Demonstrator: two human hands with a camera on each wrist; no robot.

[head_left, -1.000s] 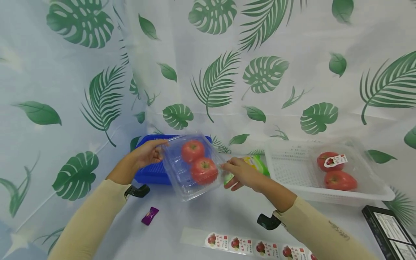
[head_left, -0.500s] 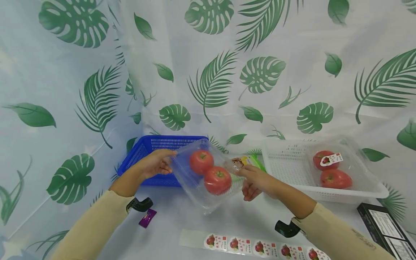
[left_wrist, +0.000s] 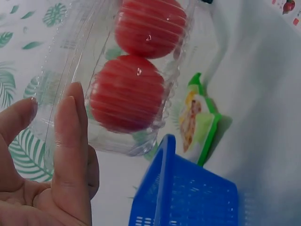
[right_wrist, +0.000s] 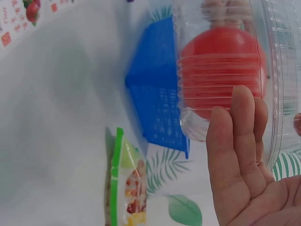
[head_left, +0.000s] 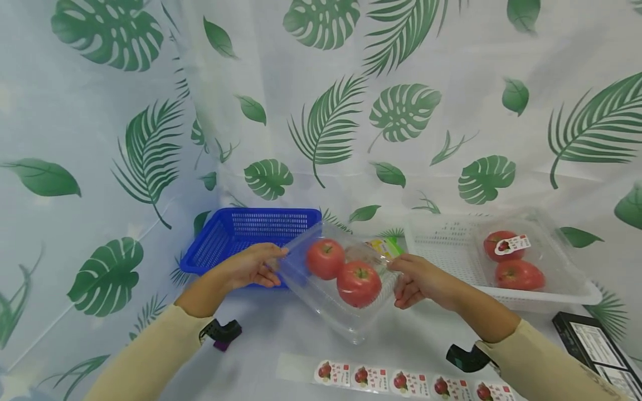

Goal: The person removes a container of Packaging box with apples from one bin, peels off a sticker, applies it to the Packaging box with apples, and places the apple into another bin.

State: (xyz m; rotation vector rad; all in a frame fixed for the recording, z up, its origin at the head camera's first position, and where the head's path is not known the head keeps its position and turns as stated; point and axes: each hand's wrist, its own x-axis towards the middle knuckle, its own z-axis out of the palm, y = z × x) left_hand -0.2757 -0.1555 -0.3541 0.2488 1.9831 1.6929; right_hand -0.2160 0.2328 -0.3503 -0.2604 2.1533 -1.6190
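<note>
The left hand (head_left: pixel 253 268) and right hand (head_left: pixel 420 281) are pinching opposite edges of the tilted box (head_left: pixel 326 303). It is shifting rightward and down to just below frame centre, away from the blue basket (head_left: pixel 273 220), seemingly being carried.

The tabletop (head_left: pixel 281 337) has a smooth, pale surface. A blue basket (head_left: pixel 273 224) stands upright at the far left; a white basket (head_left: pixel 446 256) occupies the far right. A green-edged packet (head_left: pixel 390 247) lies between them, partly obscured. A label strip (head_left: pixel 381 379) runs along the near side. A black-edged box (head_left: pixel 594 348) lies at right; a small purple object (head_left: pixel 220 346), mostly hidden, at left.
</note>
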